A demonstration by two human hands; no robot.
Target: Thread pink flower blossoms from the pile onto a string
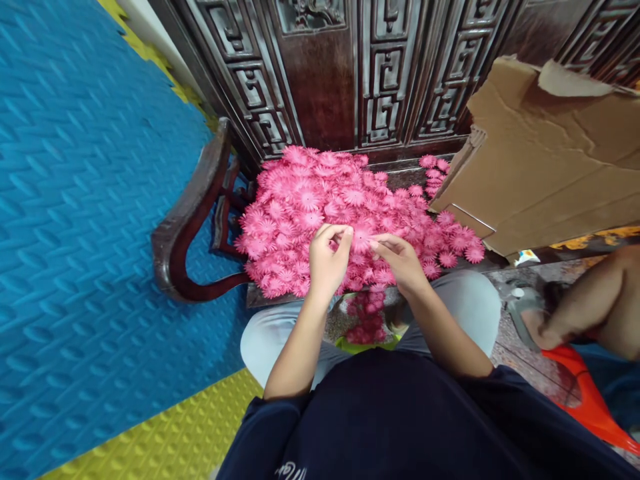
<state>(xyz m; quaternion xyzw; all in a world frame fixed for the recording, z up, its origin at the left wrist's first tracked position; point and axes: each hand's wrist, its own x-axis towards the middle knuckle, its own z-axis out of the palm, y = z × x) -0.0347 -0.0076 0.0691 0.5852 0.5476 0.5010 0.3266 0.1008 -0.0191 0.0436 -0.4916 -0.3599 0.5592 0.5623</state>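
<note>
L hand [327, 257] & R hand [397, 257] both pinch one pink flower [361, 237] over flower pile [300, 207]; shirt lettering unreadable.

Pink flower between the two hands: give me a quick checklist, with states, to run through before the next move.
1. Pink flower pinched by both hands: ok.
2. Left hand fingertips closed on it: ok.
3. Right hand fingertips closed on it: ok.
4. Flower pile resting on the dark wooden seat: ok.
5. Cardboard box apart from both hands: ok.
6. Whether the held flower is one piece or two: cannot tell.
</note>
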